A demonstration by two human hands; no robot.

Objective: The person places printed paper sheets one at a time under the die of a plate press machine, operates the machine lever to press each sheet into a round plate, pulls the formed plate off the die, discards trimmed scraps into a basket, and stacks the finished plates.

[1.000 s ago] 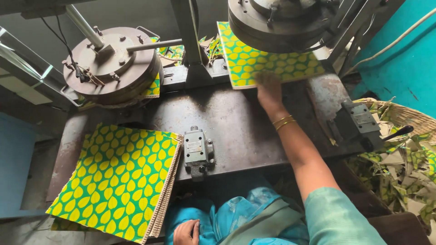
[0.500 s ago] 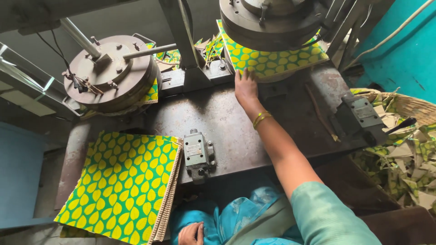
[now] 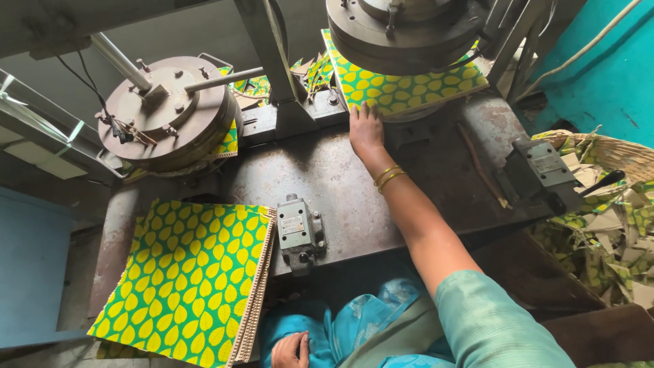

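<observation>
Reaching forward with my right hand (image 3: 366, 129), I have my fingers spread flat against the near-left corner of the green-and-yellow leaf-print sheet (image 3: 409, 88) that lies under the right-hand round press head (image 3: 409, 27). The hand is open, palm down, not clamped on anything; it presses on the sheet's edge and on the metal tabletop (image 3: 327, 184) just beside it. My left hand (image 3: 289, 349) rests low in my lap on the teal cloth, fingers loosely curled, and I cannot tell whether it grips anything.

I judge this to be the positioning step: the sheet is being set under the die, and the hand is squaring it. The next move, as I read it, calls for my fingers to come out from under the head's rim before anything comes down, without dragging the sheet askew.

The sheet lies flat, its long axis running left to right across the machine bed and tilted slightly, with the right end farther from me. Most of it is hidden under the press head.

A stack of the same printed sheets (image 3: 191, 272) sits at my near left, corrugated edges facing the small grey valve block (image 3: 300, 232). A second round press head (image 3: 167, 112) stands at far left, and a basket of printed offcuts (image 3: 606, 204) at my right.
</observation>
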